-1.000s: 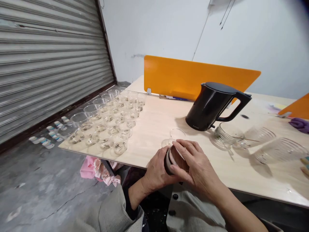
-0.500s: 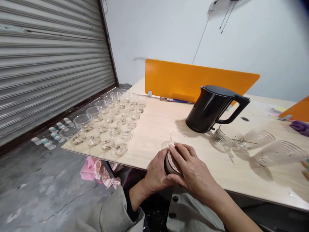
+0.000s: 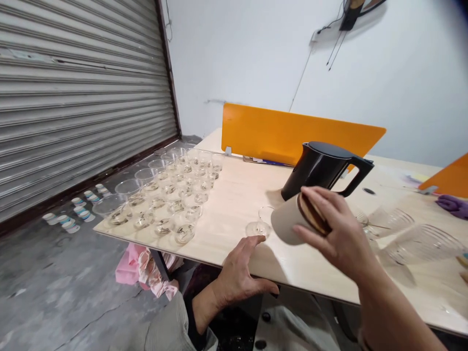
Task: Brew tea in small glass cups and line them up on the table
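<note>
My right hand (image 3: 336, 234) is closed around a beige round canister (image 3: 288, 222) with a brown wooden lid, held tilted on its side above the table. Just below its bottom end stands a small glass cup (image 3: 256, 228), with a second small glass (image 3: 266, 213) behind it. My left hand (image 3: 239, 273) rests on the table's near edge with fingers spread, its fingertips close to the small glass cup and holding nothing.
A black electric kettle (image 3: 321, 168) stands behind the canister. Several small glass cups (image 3: 171, 195) fill the table's left part. Ribbed glass bowls (image 3: 420, 241) lie at the right. Orange dividers (image 3: 292, 131) line the back. The wooden table (image 3: 234, 195) ends near a roller shutter (image 3: 73, 97).
Both hands held the canister low at the table edge. Now my right hand has lifted it up and right, tilted on its side, and my left hand has let go.
</note>
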Demonstrator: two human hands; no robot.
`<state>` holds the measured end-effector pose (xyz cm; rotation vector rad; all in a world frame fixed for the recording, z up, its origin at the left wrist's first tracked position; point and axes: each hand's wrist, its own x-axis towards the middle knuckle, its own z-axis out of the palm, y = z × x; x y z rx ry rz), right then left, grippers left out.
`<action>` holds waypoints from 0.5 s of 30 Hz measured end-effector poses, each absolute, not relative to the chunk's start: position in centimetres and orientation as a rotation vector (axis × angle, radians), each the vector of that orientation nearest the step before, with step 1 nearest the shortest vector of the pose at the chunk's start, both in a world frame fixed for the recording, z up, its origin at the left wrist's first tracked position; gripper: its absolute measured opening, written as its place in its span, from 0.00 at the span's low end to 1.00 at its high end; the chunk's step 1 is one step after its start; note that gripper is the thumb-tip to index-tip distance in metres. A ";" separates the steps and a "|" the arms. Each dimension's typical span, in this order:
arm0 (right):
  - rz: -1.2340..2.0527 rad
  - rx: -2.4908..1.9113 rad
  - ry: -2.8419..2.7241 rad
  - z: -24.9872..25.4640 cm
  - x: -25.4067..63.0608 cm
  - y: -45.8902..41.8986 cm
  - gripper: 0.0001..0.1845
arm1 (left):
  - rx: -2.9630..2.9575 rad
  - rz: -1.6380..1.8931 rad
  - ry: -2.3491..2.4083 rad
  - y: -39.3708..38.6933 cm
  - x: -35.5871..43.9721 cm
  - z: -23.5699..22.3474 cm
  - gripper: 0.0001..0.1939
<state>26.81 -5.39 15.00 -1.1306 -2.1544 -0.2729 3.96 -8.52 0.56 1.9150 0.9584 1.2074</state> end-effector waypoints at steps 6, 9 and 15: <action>-0.381 -1.209 -2.108 16.8 25.7 4.6 0.36 | 1.935 1.239 0.930 -8.3 4.0 0.0 0.47; -0.340 -1.268 -2.168 14.8 24.7 9.4 0.36 | 1.908 1.227 0.909 -8.2 4.1 -0.2 0.45; -0.217 -1.336 -2.303 10.1 24.1 14.9 0.35 | 1.889 1.211 0.896 -8.0 4.1 -0.2 0.39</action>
